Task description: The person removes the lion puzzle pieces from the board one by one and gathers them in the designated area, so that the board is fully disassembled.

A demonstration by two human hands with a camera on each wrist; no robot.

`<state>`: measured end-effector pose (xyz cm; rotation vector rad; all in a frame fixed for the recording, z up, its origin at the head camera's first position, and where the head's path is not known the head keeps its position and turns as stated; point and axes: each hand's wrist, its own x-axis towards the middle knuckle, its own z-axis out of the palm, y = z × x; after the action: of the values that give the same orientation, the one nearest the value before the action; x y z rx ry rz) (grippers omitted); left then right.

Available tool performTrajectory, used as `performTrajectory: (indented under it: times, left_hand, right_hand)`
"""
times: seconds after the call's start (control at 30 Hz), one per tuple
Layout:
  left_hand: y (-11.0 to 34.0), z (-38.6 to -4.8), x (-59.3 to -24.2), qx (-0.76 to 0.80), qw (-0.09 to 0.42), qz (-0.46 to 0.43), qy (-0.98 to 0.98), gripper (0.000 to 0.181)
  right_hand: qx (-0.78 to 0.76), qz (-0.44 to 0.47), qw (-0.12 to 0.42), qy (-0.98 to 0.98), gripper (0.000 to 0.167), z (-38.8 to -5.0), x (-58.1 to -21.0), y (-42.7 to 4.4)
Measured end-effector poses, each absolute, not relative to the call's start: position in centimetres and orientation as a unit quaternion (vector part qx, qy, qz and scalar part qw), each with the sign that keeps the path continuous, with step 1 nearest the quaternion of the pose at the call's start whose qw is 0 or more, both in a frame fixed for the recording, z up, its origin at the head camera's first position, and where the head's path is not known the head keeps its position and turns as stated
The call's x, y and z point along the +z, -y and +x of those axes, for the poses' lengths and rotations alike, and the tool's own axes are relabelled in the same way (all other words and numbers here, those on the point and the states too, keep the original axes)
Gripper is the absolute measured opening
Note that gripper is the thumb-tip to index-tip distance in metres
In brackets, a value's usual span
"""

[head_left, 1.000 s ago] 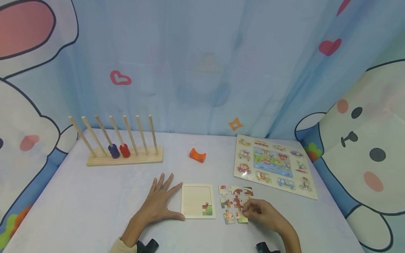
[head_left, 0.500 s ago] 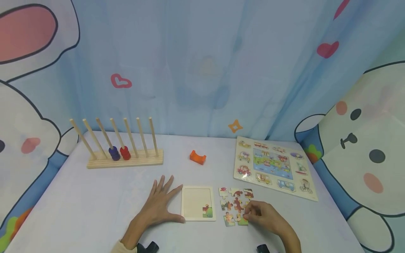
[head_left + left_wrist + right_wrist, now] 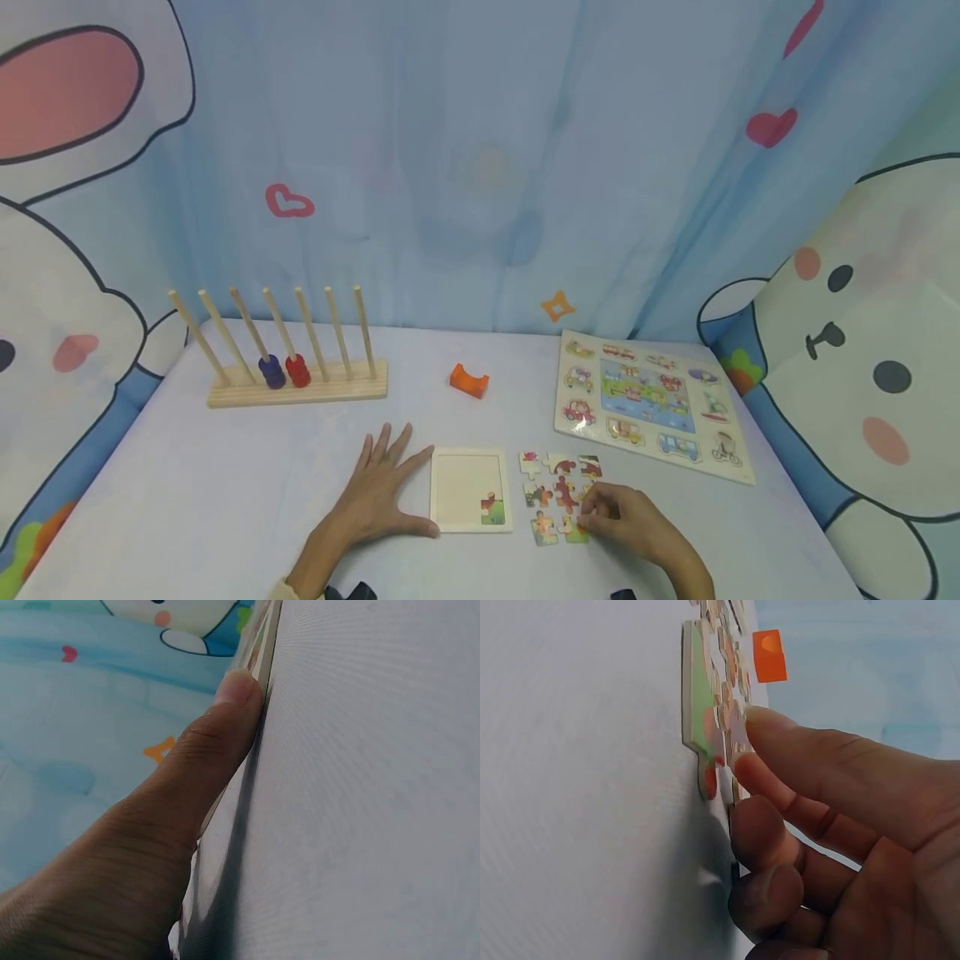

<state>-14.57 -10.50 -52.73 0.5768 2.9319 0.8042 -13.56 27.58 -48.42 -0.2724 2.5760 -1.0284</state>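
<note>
My left hand [image 3: 375, 496] is spread at the left side of a square wooden puzzle tray [image 3: 434, 492], its thumb and forefinger at the tray's two left corners. In the left wrist view the straight thumb [image 3: 217, 724] touches the tray's edge. Joined jigsaw pieces [image 3: 492, 510] fill the tray's lower right corner. Right of the tray lie several loose jigsaw pieces [image 3: 564, 492]. My right hand [image 3: 630, 521] is at their right side, fingers bent, thumb and forefinger tips close together. A green-edged piece [image 3: 697, 690] lies near them; whether they pinch a piece is unclear.
An orange curved block [image 3: 469, 382] lies behind the tray. A wooden peg stand [image 3: 360, 389] with blue beads [image 3: 272, 372] and red beads [image 3: 297, 371] is at the back left. A picture board [image 3: 645, 408] lies at the back right, near the blue curtain [image 3: 450, 167].
The whole scene has shifted slightly downward in the head view. Both hands keep nearly the same places, and the tray and pieces lie as before.
</note>
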Motion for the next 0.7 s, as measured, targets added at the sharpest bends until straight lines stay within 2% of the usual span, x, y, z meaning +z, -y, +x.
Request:
performTrajectory:
  times: [0.23,0.47,0.7]
  left_hand:
    - [10.3,-14.4,-53.2,0.269,0.03,0.193,-0.943,0.108]
    - [10.4,-14.4,-53.2,0.263,0.019,0.196,-0.944,0.108]
    - [10.5,-14.7,-52.9,0.257,0.017,0.189,-0.947,0.108]
  right_hand:
    - [-0.384,-0.133,0.131,-0.904,0.018,-13.6,-48.6,-26.7]
    - [-0.393,-0.182,0.097,-0.896,0.018,-14.6,-48.5,-22.8]
    - [-0.399,-0.218,0.108,-0.884,0.014,-15.2,-48.8,-20.2]
